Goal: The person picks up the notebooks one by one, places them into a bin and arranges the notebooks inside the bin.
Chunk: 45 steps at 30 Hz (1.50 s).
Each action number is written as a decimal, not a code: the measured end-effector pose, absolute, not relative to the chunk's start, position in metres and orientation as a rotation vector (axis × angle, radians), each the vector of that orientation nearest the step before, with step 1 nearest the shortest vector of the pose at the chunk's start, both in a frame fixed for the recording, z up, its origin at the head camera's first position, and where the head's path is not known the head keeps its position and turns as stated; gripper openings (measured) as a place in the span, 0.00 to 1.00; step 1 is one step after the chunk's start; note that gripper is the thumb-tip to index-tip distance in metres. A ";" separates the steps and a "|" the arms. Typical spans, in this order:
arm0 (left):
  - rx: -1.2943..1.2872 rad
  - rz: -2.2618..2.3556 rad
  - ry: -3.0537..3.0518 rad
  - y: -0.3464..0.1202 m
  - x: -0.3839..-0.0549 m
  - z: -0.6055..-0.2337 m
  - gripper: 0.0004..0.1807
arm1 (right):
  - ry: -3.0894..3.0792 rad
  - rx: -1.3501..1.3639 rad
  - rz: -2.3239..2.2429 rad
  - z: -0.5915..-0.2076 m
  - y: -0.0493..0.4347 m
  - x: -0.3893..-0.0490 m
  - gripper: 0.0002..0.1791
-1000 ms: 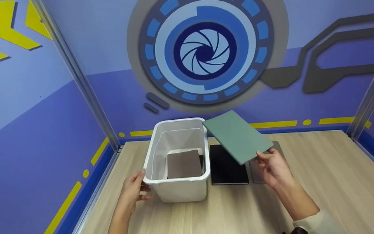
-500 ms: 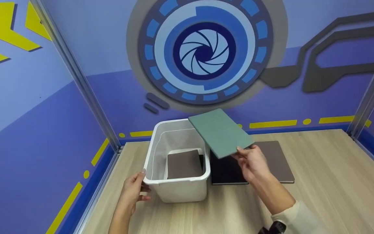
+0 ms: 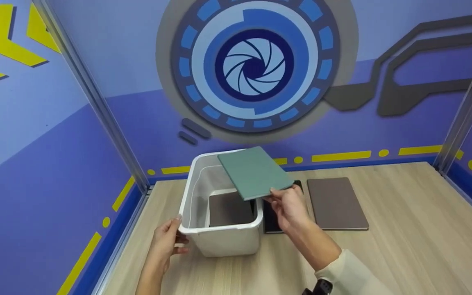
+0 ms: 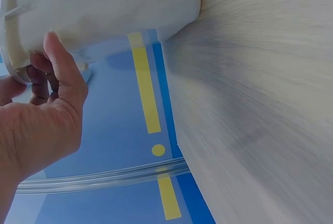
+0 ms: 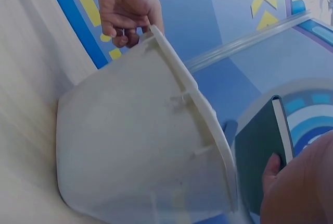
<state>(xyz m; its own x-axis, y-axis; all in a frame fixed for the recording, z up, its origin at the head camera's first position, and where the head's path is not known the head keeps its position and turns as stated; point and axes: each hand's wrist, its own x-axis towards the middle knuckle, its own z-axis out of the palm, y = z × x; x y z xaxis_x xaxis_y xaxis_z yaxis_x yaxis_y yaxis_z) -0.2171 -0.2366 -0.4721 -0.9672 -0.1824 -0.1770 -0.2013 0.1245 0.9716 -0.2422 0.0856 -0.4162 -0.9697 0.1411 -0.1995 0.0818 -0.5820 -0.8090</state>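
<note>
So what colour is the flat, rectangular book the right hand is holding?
Muted green: the flat, rectangular book in the right hand shows best in the head view.

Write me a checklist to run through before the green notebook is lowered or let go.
1. Right hand pinching the green notebook at its near edge: ok.
2. Left hand gripping the white bin at its near-left corner: ok.
3. Bin upright on the table: ok.
4. Green notebook wholly within the bin's outline in the head view: not ok; it extends past the right side.
5. Enough room inside: cannot tell; a brown notebook shows, but the green one hides part.
</note>
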 end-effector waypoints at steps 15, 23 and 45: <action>-0.399 2.059 2.325 -0.237 -0.218 -0.474 0.20 | -1.427 -0.399 2.714 -0.415 0.031 -0.241 0.23; -0.395 2.064 2.328 -0.236 -0.218 -0.475 0.20 | -1.492 -0.424 2.660 -0.415 0.026 -0.244 0.21; -0.416 2.042 2.323 -0.236 -0.219 -0.473 0.20 | -1.611 -0.410 2.589 -0.417 0.026 -0.246 0.19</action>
